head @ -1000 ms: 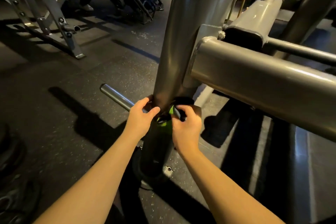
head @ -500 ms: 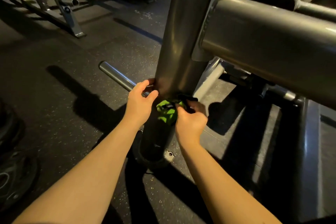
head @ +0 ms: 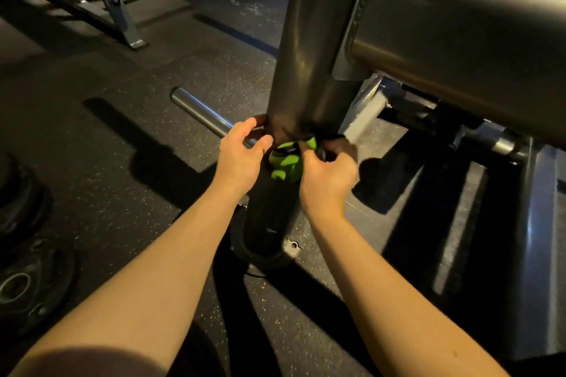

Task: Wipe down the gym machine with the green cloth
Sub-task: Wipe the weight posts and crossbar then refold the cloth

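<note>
Head cam: my right hand [head: 329, 174] is pinching the bunched green cloth [head: 286, 162] against the upright post [head: 306, 55], left hand [head: 242, 156] fingers curled round the post just beside it. Bunched that tight it could slip out, or just skip most of the metal.

Dark speckled rubber floor [head: 92, 76]; weight plates [head: 18, 285] left; hard shadows.

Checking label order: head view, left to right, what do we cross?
weight plate → chrome bar → left hand → green cloth → right hand → horizontal beam. Upright post omitted: it overlaps the hands and cloth.
</note>
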